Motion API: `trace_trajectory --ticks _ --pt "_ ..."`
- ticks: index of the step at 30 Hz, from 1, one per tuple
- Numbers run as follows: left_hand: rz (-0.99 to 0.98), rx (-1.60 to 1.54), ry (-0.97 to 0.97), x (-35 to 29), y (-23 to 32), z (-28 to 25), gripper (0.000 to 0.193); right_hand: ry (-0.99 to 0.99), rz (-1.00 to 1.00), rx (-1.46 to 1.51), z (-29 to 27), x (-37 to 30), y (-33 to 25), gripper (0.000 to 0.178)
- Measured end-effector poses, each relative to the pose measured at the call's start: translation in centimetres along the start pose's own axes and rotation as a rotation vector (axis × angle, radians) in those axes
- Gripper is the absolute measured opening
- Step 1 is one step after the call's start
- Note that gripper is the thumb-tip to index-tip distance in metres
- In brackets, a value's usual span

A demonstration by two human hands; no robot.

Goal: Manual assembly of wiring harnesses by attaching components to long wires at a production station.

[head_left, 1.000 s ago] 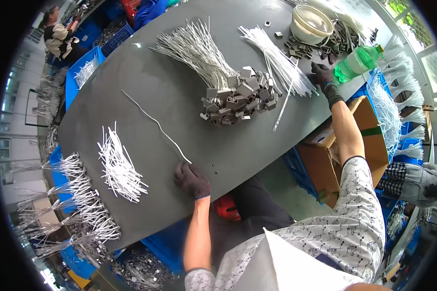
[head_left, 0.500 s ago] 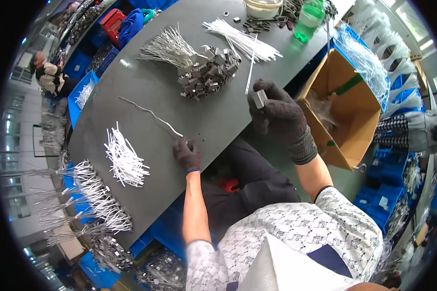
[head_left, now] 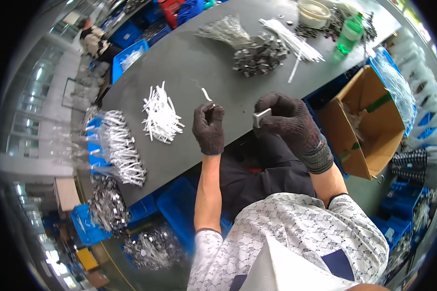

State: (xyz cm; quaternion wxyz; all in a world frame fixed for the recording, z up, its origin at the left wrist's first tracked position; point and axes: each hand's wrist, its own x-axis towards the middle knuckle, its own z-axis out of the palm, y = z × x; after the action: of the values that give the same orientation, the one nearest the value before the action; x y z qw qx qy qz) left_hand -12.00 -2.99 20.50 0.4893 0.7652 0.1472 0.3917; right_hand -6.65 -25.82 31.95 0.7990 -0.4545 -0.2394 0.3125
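My left hand (head_left: 209, 128), in a dark knitted glove, is closed in a pinch above the table's near edge. From its fingertips sticks a thin whitish wire (head_left: 206, 94), its far part smeared. To the right, my right hand (head_left: 294, 123), gloved alike, grips a small grey metal clip (head_left: 262, 115) between thumb and fingers. The two hands are apart, at about the same height. Beyond them lie a heap of grey metal clips (head_left: 260, 56) and a fan of thin wires (head_left: 223, 31). Left of my left hand is a pile of short white tubes (head_left: 162, 116).
Long white strips (head_left: 296, 41), a pale tub (head_left: 314, 13) and a green bottle (head_left: 349, 34) stand at the table's far right. Bundled white-ended wires (head_left: 124, 148) line its left edge. An open cardboard box (head_left: 369, 126) is at right; a person (head_left: 97, 41) is far left.
The view has shifted, moving the table's things rightward. My left hand has lifted from the tabletop with the wire, and my right hand has come lower and nearer to it, still gripping the clip.
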Motion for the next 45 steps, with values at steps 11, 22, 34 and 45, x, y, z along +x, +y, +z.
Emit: trace_trajectory --ticks 11,22,34,45 --pt "-0.111 -0.608 -0.071 0.4 9.7 -5.5 0.041 -0.062 0.084 -0.012 1.0 1.7 2.1 0.033" --pt "-0.360 -0.928 -0.409 0.7 10.2 -3.6 0.045 -0.002 -0.315 -0.472 -1.8 2.4 0.8 0.022" --pt "-0.752 -0.876 -0.548 -2.4 10.9 -2.2 0.045 -0.006 -0.661 -0.811 -2.4 -0.7 -1.9 0.016" --pt "-0.548 -0.735 -0.475 -3.7 11.6 -2.3 0.038 -0.144 -0.389 -0.713 -3.3 -2.2 -1.3 0.026"
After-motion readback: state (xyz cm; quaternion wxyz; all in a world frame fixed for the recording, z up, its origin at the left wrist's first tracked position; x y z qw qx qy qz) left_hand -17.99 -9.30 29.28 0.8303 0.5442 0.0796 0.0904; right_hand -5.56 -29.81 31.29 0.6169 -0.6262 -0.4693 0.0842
